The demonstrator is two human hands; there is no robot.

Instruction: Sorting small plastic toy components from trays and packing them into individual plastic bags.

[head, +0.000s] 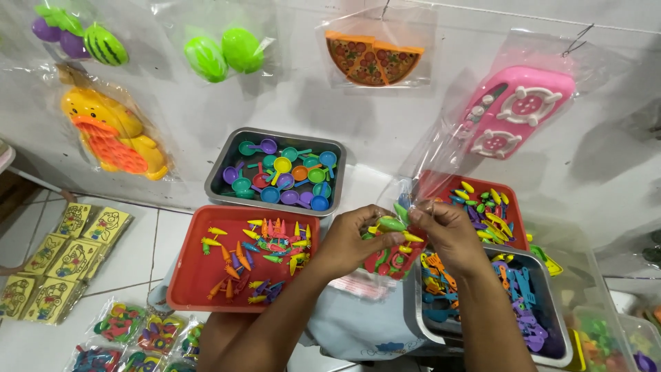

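Head view: the clear plastic bag (441, 148) half hides the small colourful plastic toy pieces (391, 227) inside; their shapes are hard to make out. The left hand (354, 238) pinches the pieces, the right hand (447, 231) grips the bag mouth, between the red plastic tray (189, 282) and the steel tub (551, 303).

I see a tray of toy carrots (242, 256) left of my hands. A tin of toy pans (279, 178) sits behind it, and a tin of toy utensils (513, 303) lies right.
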